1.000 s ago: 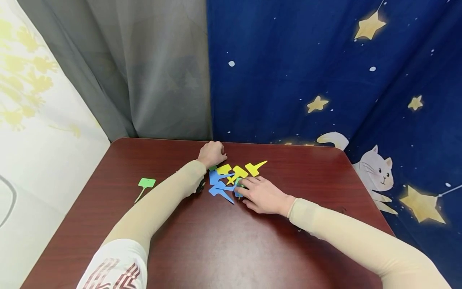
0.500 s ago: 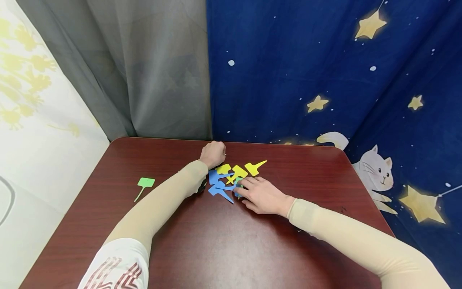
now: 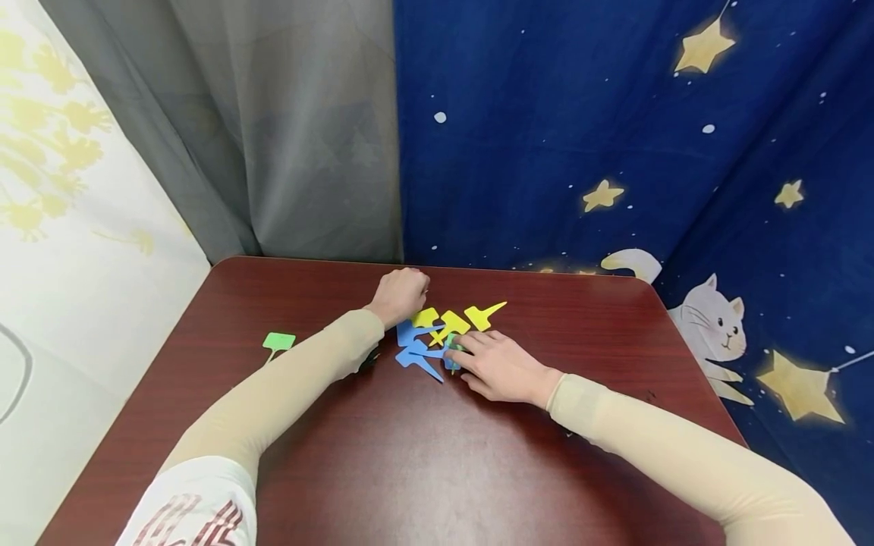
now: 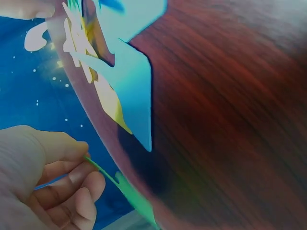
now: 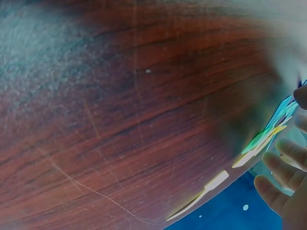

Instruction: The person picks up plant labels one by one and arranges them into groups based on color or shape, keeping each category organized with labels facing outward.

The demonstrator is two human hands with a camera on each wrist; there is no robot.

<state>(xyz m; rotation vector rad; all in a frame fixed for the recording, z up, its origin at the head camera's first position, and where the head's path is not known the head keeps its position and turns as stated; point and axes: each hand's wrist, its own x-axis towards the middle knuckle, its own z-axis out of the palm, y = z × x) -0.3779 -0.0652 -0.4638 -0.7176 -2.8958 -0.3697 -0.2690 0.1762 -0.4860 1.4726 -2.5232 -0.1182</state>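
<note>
At the far side of the table, my left hand (image 3: 401, 296) pinches the thin stem of a green T-shaped plant label (image 4: 136, 199) between thumb and finger; its flat head points away from the hand in the left wrist view. Just beside it lies a loose pile of similar labels, with a yellow one (image 3: 454, 324) and a blue one (image 3: 418, 360) among them. My right hand (image 3: 505, 368) rests at the pile's right side. Its fingers are loosely extended, their tips over a green label (image 3: 452, 343) and a blue one beneath it.
A separate green label (image 3: 279, 340) lies on the left of the dark red table (image 3: 382, 470), its stem partly behind my left forearm. One yellow label (image 3: 483, 317) sits right of the pile. Grey and blue curtains (image 3: 505, 152) hang behind the far edge.
My left hand has shifted slightly left with the pinched green label. The left forearm has swung left and now covers part of the separate label's stem. The right hand stays almost still.
</note>
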